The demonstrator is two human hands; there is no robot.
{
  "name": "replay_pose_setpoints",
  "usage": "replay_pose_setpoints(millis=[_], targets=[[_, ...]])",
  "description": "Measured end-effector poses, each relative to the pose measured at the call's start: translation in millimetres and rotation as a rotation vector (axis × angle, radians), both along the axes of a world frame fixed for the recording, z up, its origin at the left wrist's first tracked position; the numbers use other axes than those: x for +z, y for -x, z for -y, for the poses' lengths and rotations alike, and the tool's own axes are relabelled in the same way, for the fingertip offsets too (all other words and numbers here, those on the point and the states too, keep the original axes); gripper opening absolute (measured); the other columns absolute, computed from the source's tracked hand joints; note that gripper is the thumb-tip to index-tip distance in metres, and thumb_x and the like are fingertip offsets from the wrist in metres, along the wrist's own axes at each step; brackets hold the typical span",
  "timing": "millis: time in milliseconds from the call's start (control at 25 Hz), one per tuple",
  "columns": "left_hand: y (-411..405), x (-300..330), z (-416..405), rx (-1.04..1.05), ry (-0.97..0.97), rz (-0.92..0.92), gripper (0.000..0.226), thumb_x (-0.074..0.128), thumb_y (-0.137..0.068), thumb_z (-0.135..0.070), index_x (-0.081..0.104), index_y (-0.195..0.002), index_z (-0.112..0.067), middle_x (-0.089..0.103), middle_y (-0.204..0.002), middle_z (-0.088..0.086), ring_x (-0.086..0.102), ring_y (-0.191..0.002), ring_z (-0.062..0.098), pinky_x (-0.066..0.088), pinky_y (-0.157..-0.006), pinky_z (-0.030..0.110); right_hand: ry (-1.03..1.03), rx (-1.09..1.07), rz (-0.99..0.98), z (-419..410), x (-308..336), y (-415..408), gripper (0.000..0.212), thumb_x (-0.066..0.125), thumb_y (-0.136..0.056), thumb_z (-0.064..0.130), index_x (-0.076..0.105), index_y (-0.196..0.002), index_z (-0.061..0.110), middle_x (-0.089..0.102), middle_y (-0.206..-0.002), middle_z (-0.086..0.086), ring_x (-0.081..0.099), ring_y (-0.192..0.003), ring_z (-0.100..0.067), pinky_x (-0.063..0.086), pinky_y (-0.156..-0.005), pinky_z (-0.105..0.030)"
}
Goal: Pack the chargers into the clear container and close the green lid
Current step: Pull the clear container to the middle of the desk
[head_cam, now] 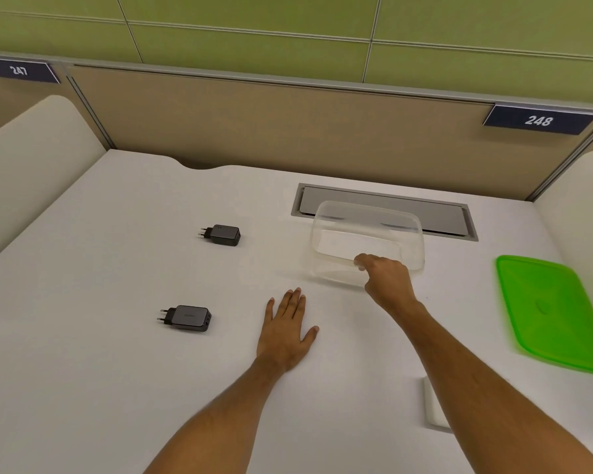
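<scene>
Right hand [386, 277] grips container [368, 234] rim — left hand [288, 331] flat.

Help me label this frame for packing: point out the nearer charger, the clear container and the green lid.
nearer charger [190, 317]: head view, top face of its dark body.
clear container [336, 241]: head view, left part of its see-through floor.
green lid [548, 311]: head view, middle of its flat top.

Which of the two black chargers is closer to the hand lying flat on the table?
The near charger, the one lower in the picture, just left of the flat left hand. The far charger lies farther back on the table.
</scene>
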State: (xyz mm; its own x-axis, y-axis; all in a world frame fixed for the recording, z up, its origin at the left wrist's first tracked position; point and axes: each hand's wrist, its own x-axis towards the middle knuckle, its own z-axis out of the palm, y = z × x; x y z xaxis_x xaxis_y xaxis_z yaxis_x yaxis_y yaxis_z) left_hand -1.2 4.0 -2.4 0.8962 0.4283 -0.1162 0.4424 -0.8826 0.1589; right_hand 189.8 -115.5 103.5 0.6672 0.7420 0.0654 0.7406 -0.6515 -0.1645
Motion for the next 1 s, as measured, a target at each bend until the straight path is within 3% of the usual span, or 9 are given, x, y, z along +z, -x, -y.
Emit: replay_pose_setpoints(millis=[320,520,760,880,1000], targets=[[-0.1,1.1,0.7,0.004,-0.007,-0.009,0.075,0.006,-0.09,-0.059,-0.004,-0.151,-0.015,-0.009,-0.16,0.0,-0.013,-0.145,0.013,-0.008,-0.118,0.044,-0.037,0.047,0.018,5.9,-7.1,-2.0,0.053,0.056,-0.075,-0.011,0.066,-0.117,0.018,0.075,-0.108,0.0,0.07,-0.09,-0.027,0.053,-0.072,-0.031],[0.5,2.1,0.5,-0.001,-0.007,-0.02,0.077,0.002,-0.087,-0.06,-0.005,-0.15,-0.016,-0.01,-0.16,0.0,-0.013,-0.145,0.013,-0.008,-0.118,0.043,-0.078,0.036,0.166,13.5,-2.4,-0.7,0.046,0.073,-0.074,0.013,0.065,-0.119,0.012,0.074,-0.104,-0.007,0.069,-0.094,-0.03,0.052,-0.087,-0.041],[1.3,-1.0,0.0,-0.005,-0.002,0.006,0.08,0.0,-0.086,-0.061,0.001,-0.151,-0.015,-0.004,-0.16,0.0,-0.01,-0.145,0.012,-0.005,-0.118,0.043,-0.239,-0.112,0.328,52.7,-2.3,10.4,0.028,0.069,-0.074,0.008,0.07,-0.102,0.01,0.073,-0.087,-0.005,0.066,-0.075,-0.027,0.053,-0.071,-0.037],[1.2,-2.5,-0.5,-0.01,-0.002,0.02,0.081,0.0,-0.085,-0.061,0.005,-0.151,-0.014,-0.001,-0.16,0.001,-0.007,-0.146,0.012,-0.004,-0.118,0.043,-0.166,-0.21,0.281,79.7,-10.4,18.0,0.02,0.066,-0.073,0.01,0.071,-0.093,0.01,0.071,-0.077,-0.005,0.062,-0.066,-0.027,0.05,-0.064,-0.035],[1.9,-4.5,-1.6,-0.014,0.003,0.035,0.082,0.002,-0.086,-0.062,0.008,-0.151,-0.013,0.002,-0.16,0.001,-0.005,-0.146,0.012,-0.003,-0.119,0.043,-0.031,-0.321,0.153,104.5,-15.7,28.0,0.022,0.064,-0.08,0.027,0.071,-0.091,0.009,0.07,-0.077,-0.006,0.063,-0.068,-0.03,0.047,-0.066,-0.034]])
